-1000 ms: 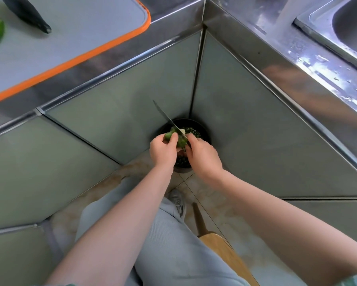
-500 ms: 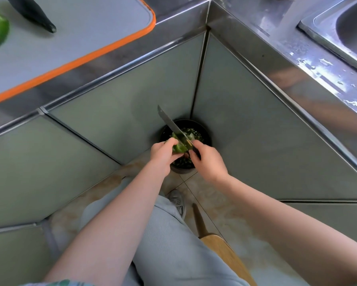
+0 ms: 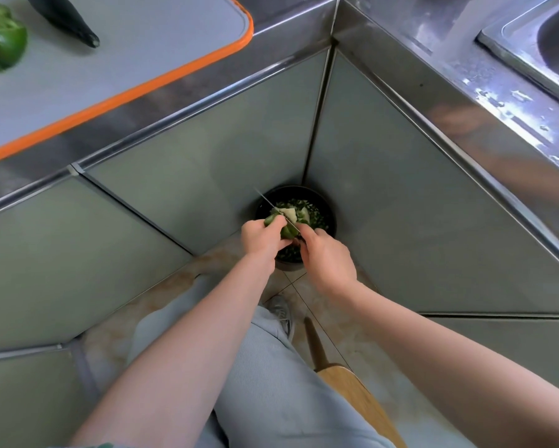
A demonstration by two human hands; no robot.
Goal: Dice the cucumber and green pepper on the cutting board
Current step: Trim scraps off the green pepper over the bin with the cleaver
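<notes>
My left hand [image 3: 260,237] grips the pepper half [image 3: 287,233] over the black bin [image 3: 333,218], my right hand [image 3: 328,258] is wrapped round the knife [image 3: 266,201], and the cucumber [image 3: 66,22] sits up on the cutting board [image 3: 126,59], so I'd core slowly, blade turned away from me.

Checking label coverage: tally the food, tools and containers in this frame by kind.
Green pepper pieces: 2 (board piece, held piece)
Cucumber: 1
Knife: 1
Cutting board: 1
Bin: 1
Total: 6
</notes>
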